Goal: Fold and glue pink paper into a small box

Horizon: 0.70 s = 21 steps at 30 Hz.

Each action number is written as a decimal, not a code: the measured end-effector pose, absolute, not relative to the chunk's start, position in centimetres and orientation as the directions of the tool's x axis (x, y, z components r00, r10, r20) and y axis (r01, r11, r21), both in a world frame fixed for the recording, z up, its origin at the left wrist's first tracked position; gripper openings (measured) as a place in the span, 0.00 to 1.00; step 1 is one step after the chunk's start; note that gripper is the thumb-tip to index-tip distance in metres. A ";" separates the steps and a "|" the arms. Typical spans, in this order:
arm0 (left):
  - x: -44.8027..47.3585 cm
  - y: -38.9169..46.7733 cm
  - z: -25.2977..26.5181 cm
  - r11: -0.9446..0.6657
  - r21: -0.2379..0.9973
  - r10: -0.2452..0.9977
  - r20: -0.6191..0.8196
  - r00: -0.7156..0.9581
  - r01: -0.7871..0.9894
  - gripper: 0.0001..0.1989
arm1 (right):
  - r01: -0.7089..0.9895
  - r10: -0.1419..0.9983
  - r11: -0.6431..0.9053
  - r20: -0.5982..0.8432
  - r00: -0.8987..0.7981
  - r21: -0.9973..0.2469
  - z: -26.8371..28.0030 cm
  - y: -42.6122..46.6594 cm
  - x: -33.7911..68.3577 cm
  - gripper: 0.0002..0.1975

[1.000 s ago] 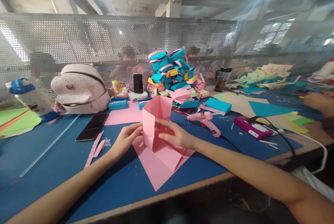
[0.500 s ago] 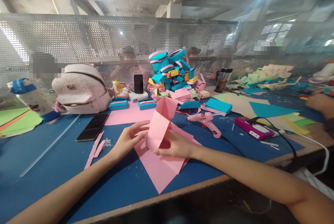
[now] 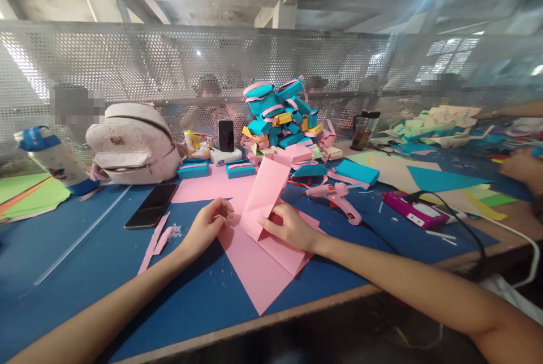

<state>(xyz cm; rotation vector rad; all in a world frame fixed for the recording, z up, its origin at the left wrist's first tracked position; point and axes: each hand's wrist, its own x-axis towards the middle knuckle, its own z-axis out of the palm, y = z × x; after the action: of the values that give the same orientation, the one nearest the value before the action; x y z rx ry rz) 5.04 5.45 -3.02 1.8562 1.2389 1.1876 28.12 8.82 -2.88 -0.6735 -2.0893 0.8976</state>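
A folded piece of pink paper (image 3: 266,191) stands tilted up in the middle of the table. My right hand (image 3: 292,229) grips it near its lower right side, thumb in front and the other fingers partly hidden behind. Just left of the folded paper is my left hand (image 3: 211,227), its fingers loosely curled, thumb apart, with nothing visible in it. Beneath both lie flat pink sheets (image 3: 259,290) with a corner pointing toward me. To the right of my right hand rests a pink hot glue gun (image 3: 339,200).
Behind the hands rises a pile of blue, pink and yellow paper boxes (image 3: 282,120). On the left are a phone (image 3: 151,206), a white backpack (image 3: 133,146) and a bottle (image 3: 59,160). A purple power strip (image 3: 413,209) with cables lies right. Another person's hand (image 3: 524,170) shows at far right.
My left hand has come off the folded paper and drawn slightly left, its fingers curling. The paper, held by my right hand, has closed flatter and leans right.
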 end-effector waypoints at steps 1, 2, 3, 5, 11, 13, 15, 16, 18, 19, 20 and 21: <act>4.8 5.5 -3.0 -0.391 0.826 0.920 0.358 0.156 0.406 0.14 | 0.179 0.706 0.611 0.429 -0.563 -0.771 -2.9 8.9 28.1 0.12; 4.7 5.5 -3.0 -0.403 0.807 0.914 0.375 0.153 0.432 0.13 | 0.188 0.714 0.608 0.428 -0.554 -0.771 -3.0 8.9 28.1 0.12; 4.5 5.5 -2.8 -0.419 0.783 0.906 0.395 0.153 0.459 0.11 | 0.193 0.716 0.608 0.426 -0.553 -0.770 -3.0 8.9 28.1 0.12; 4.3 5.2 -2.4 -0.461 0.727 0.882 0.441 0.167 0.509 0.09 | 0.195 0.713 0.610 0.426 -0.557 -0.768 -3.1 9.0 28.0 0.12; 5.0 2.3 -0.5 -0.852 0.129 0.489 0.540 0.685 0.507 0.12 | 0.212 0.690 0.647 0.444 -0.572 -0.733 -3.5 9.1 28.0 0.15; 5.4 1.0 -0.4 -0.878 -0.113 0.373 0.446 0.814 0.464 0.13 | 0.202 0.666 0.664 0.447 -0.597 -0.719 -3.5 9.1 28.1 0.14; 5.5 0.1 -0.5 -0.879 -0.171 0.365 0.361 0.858 0.446 0.13 | 0.215 0.656 0.672 0.436 -0.615 -0.709 -3.5 9.2 28.1 0.13; 5.6 -0.2 -0.6 -0.879 -0.168 0.379 0.319 0.869 0.446 0.13 | 0.232 0.659 0.672 0.426 -0.620 -0.703 -3.5 9.2 28.1 0.12; 5.5 -0.5 -0.8 -0.883 -0.140 0.403 0.259 0.878 0.447 0.14 | 0.273 0.673 0.661 0.392 -0.627 -0.699 -3.7 9.3 28.0 0.13; 5.5 -0.4 -0.9 -0.885 -0.126 0.412 0.237 0.880 0.449 0.14 | 0.287 0.680 0.649 0.369 -0.633 -0.704 -3.8 9.4 27.9 0.13; 5.5 -0.3 -1.0 -0.887 -0.113 0.417 0.222 0.881 0.448 0.14 | 0.293 0.684 0.635 0.344 -0.643 -0.715 -3.9 9.4 27.8 0.15; 5.6 -0.1 -1.1 -0.889 -0.102 0.419 0.211 0.883 0.446 0.14 | 0.296 0.686 0.618 0.316 -0.655 -0.728 -4.0 9.4 27.7 0.16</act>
<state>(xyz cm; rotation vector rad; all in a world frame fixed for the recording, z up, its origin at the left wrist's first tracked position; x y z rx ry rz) 5.63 -0.11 -1.13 3.1919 0.7377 0.3034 27.69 9.40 -4.01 -0.7688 -2.2553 0.8696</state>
